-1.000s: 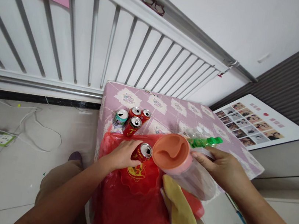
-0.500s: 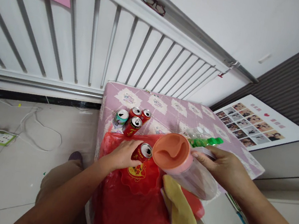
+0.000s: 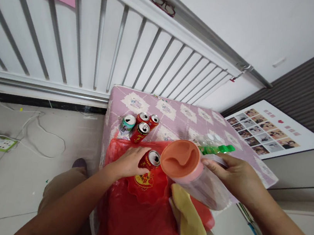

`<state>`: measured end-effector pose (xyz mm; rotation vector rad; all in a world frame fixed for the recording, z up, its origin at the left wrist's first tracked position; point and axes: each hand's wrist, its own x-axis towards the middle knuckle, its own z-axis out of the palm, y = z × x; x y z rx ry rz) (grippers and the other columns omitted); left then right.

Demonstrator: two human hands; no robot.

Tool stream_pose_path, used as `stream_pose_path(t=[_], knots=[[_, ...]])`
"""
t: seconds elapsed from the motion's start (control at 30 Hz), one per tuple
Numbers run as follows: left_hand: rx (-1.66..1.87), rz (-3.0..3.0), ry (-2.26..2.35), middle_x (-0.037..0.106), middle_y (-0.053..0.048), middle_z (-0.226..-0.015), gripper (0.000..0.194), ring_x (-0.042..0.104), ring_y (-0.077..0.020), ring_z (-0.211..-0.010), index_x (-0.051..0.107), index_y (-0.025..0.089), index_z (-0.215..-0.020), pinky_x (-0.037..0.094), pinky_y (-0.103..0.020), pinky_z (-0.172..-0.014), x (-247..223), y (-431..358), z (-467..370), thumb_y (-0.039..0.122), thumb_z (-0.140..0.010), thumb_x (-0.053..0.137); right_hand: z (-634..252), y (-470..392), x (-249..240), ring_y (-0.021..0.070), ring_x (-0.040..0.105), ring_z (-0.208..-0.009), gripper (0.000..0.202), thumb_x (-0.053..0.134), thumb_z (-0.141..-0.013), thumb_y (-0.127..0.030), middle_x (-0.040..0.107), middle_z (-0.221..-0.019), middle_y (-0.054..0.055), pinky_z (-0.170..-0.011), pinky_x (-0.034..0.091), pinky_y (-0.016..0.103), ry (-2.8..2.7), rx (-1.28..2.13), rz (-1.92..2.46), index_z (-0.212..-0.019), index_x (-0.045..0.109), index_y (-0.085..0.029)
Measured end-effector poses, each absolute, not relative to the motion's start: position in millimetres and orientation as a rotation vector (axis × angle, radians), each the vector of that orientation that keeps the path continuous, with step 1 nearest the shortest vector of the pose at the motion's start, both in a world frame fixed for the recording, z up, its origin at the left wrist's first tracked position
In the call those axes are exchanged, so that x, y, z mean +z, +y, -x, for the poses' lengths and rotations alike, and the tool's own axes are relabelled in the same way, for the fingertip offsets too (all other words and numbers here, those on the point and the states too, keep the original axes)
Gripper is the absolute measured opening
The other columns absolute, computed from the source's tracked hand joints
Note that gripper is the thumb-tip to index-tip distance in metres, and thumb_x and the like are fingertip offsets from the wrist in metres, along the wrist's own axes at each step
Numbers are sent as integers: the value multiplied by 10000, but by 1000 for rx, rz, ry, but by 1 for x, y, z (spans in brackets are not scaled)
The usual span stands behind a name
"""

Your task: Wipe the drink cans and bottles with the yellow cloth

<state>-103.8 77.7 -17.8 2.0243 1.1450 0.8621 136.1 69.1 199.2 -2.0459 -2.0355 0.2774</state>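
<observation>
My left hand is wrapped around the side of one red can, thumb toward me; my right hand grips the handle of the clear pitcher. The can is at the far edge of the scalloped red dish; its base is hidden, so seating cannot be confirmed. Step in hand, by judgement: aligning pitcher and can. The next move calls for a steady can and a controlled wrist angle. The pitcher's long axis slants, its orange lid leaning left toward the can and its base trailing right, toward me. The can's axis is near upright, opening up. Lid-to-can contact cannot be determined.
</observation>
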Motion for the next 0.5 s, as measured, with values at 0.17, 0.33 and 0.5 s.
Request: stream_pose_path(t=[0.17, 0.33, 0.5], knots=[[867, -2025, 1136, 538, -121, -1418, 762, 528, -340, -1260, 411, 214, -1408, 419, -497, -1071, -18, 77, 105, 343, -739, 752, -137, 69, 199, 218, 558, -594, 776, 542, -578, -905, 654, -614, 74, -514, 416, 312, -2026, 282, 2083, -715, 702, -159], [859, -2013, 1141, 539, -117, -1419, 761, 525, -344, -1262, 411, 215, -1407, 413, -503, -1077, -15, 77, 105, 342, -738, 752, -138, 70, 199, 212, 553, -613, 799, 544, -566, -912, 667, -628, 68, -525, 414, 296, -2021, 292, 2072, -736, 714, -150], [857, -2018, 1138, 536, -123, -1423, 758, 527, -346, -1261, 414, 211, -1404, 420, -502, -1071, -15, 78, 105, 339, -737, 751, -138, 70, 198, 203, 545, -581, 812, 526, -534, -934, 655, -605, 57, -504, 414, 296, -2004, 284, 2087, -709, 710, -163]])
